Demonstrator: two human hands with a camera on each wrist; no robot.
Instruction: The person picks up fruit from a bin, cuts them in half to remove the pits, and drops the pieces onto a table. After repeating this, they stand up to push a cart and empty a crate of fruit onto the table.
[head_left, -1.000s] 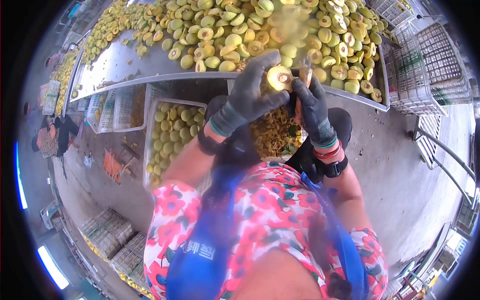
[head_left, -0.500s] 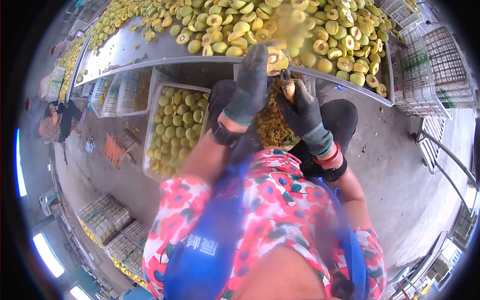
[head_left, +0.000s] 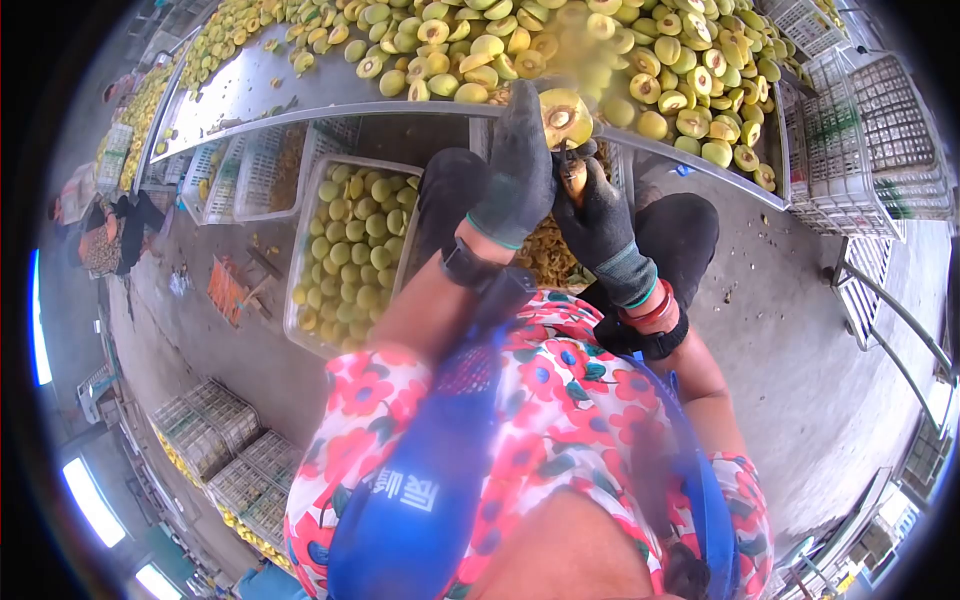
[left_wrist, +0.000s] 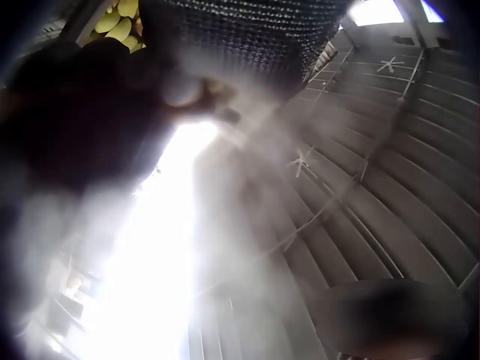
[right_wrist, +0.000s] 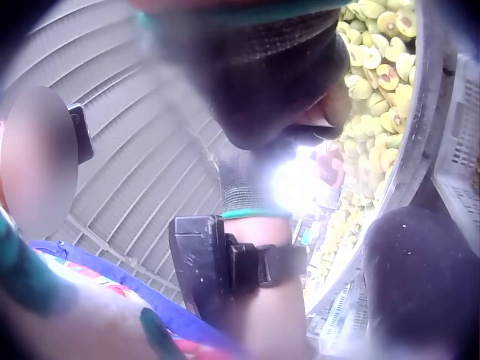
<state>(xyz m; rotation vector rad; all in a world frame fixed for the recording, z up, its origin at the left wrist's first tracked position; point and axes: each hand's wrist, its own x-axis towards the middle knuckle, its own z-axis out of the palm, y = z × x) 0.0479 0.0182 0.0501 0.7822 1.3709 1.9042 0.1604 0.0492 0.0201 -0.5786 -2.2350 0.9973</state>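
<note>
Both hands wear dark knit gloves. In the head view, the left hand [head_left: 518,170] holds a yellow-green plum half [head_left: 566,118] at the table's edge, its cut face with the brown centre turned up. Just below the fruit, the right hand [head_left: 600,228] grips a small tool by its wooden handle [head_left: 573,180]. The tool's dark metal tip points at the lower edge of the fruit. The right wrist view shows the right glove [right_wrist: 277,82] curled round the pale handle [right_wrist: 334,109]. Blur hides most of the work in the left wrist view.
A metal-rimmed table [head_left: 330,112] carries a heap of halved fruit. A white crate [head_left: 295,290] of whole green fruit stands left of the knees. Between the legs sits a container of brown-yellow scraps [head_left: 545,252]. Stacked crates [head_left: 850,130] stand at the right.
The right hand has lowered and come closer to the left hand, and its tool has swung to the lower edge of the plum half. The head view has shifted slightly.
</note>
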